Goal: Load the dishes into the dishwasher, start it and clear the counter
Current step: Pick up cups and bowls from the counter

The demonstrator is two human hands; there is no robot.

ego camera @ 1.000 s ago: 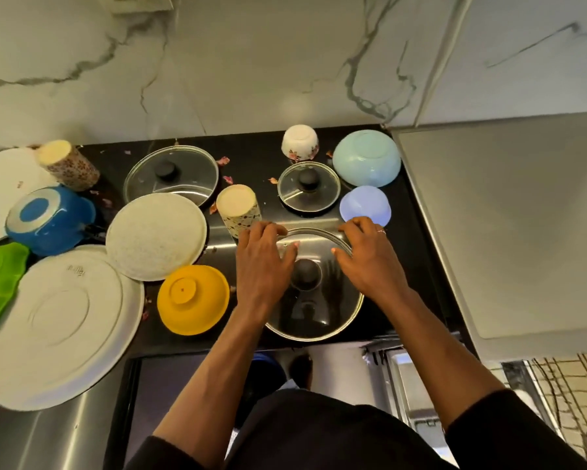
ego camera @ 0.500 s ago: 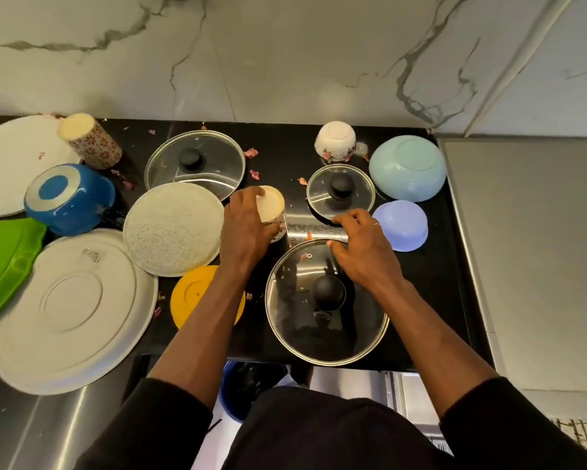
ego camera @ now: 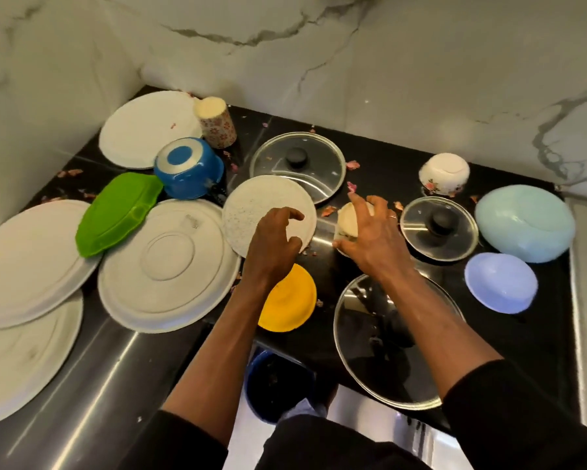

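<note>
Right hand wraps the upturned cup in the middle of the counter, fingers round its sides, likely to lift it for the dishwasher. Left hand hovers loosely curled over the speckled plate, holding nothing. The big plate lies face down at left, probably to drain. The glass lid juts over the front edge. The teal bowl sits inverted at right.
</note>
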